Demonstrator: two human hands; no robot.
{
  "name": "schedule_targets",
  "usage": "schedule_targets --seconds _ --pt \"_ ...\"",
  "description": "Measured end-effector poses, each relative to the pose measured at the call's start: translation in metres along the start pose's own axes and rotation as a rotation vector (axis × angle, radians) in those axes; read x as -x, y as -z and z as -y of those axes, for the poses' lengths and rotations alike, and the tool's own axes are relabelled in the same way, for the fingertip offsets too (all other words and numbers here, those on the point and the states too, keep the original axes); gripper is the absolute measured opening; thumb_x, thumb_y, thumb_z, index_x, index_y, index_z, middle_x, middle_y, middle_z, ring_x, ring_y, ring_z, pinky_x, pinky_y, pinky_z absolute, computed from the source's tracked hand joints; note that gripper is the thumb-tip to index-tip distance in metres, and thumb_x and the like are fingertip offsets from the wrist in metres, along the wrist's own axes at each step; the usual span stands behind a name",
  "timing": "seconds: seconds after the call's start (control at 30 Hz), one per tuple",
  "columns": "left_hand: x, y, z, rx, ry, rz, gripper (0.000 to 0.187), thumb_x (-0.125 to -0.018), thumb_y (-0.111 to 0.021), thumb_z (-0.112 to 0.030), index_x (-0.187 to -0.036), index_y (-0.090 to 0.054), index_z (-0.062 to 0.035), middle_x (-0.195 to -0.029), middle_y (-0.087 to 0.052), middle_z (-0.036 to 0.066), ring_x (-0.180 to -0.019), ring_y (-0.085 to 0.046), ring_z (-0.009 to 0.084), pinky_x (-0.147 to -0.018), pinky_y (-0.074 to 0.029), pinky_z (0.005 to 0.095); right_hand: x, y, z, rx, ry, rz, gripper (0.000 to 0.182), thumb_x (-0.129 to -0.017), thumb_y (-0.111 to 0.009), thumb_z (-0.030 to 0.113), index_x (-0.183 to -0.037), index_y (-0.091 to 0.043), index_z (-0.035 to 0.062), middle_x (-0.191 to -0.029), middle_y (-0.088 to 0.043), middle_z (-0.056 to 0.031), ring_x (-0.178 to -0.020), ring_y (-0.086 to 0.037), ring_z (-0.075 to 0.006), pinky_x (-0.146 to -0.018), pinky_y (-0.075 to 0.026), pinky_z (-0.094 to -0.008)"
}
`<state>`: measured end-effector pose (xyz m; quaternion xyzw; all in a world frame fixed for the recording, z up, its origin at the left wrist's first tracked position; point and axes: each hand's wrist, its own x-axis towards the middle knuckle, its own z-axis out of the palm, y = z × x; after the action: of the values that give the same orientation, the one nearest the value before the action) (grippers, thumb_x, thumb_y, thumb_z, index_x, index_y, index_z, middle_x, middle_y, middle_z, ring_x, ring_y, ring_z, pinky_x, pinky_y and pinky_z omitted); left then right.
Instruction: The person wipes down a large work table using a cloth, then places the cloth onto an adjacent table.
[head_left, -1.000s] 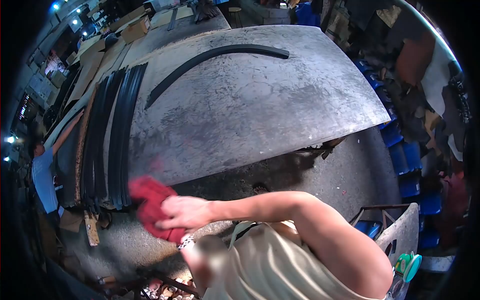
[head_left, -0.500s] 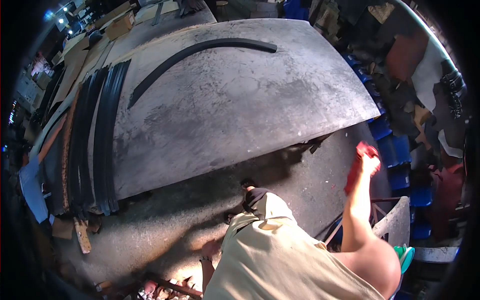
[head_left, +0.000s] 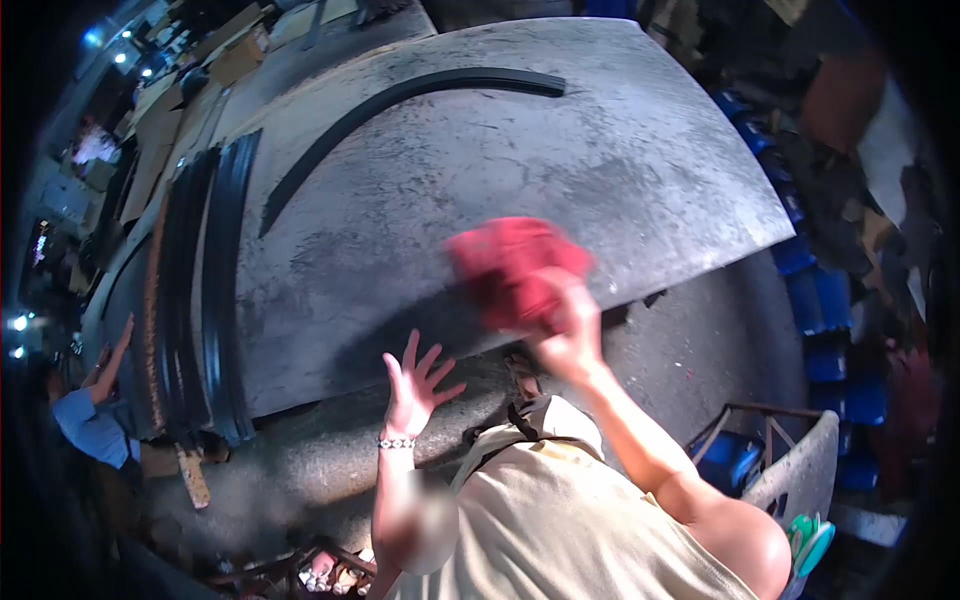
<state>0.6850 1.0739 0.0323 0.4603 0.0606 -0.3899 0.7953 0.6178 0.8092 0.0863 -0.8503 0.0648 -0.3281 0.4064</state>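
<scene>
My right hand is closed round a red cloth, held above the near part of a scuffed grey table. Motion blurs the cloth a little. To its left, my left hand is raised near the table's front edge, fingers spread and holding nothing; a beaded bracelet circles that wrist. Farther back on the tabletop lies one long dark strip, bent in an arc and touched by neither hand.
Bundles of long black strips lie along the table's left side. A person in a blue shirt is at the far left. Blue plastic bins line the right. A metal-framed chair stands near my right elbow, with green-soled footwear close by.
My right hand has swung the red cloth leftward from beside the table to above it. My left hand has risen from low near my body, its fingers now spread.
</scene>
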Motion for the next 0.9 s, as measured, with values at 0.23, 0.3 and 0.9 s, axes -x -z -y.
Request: schedule_targets --seconds 0.23,0.3,0.9 --pt "0.012 0.089 -0.068 0.389 -0.496 -0.535 0.054 -0.085 -0.063 -0.031 -0.128 -0.050 -0.0017 -0.124 -0.060 0.014 -0.111 -0.060 0.0298 -0.098 -0.048 0.0441 -0.033 -0.140 0.069 -0.189 0.560 0.803 0.074 -0.074 -0.075 0.027 -0.139 -0.046 0.0063 -0.140 -0.038 -0.0340 -0.131 -0.039 -0.0464 -0.115 -0.027 -0.0476" --pt "0.044 0.138 -0.082 0.344 -0.504 -0.657 0.044 -0.081 -0.066 -0.020 -0.121 -0.057 -0.0028 -0.118 -0.064 0.012 -0.109 -0.062 0.0282 -0.096 -0.050 0.0438 -0.039 -0.135 0.061 -0.191 0.494 0.968 0.067 -0.078 -0.072 0.027 -0.138 -0.049 0.0071 -0.144 -0.038 -0.0285 -0.132 -0.040 -0.0435 -0.113 -0.031 -0.0479" --pt "-0.297 0.222 -0.191 -1.497 -0.337 -0.598 0.032 -0.069 -0.063 -0.026 -0.065 -0.063 0.0057 -0.065 -0.059 0.027 -0.061 -0.065 0.0386 -0.057 -0.044 0.0484 0.378 0.112 0.008 0.179 -2.050 -0.189 0.021 -0.085 -0.051 0.019 -0.082 -0.059 0.0003 -0.063 -0.059 -0.0117 -0.055 -0.059 -0.0262 -0.055 -0.050 -0.0402"
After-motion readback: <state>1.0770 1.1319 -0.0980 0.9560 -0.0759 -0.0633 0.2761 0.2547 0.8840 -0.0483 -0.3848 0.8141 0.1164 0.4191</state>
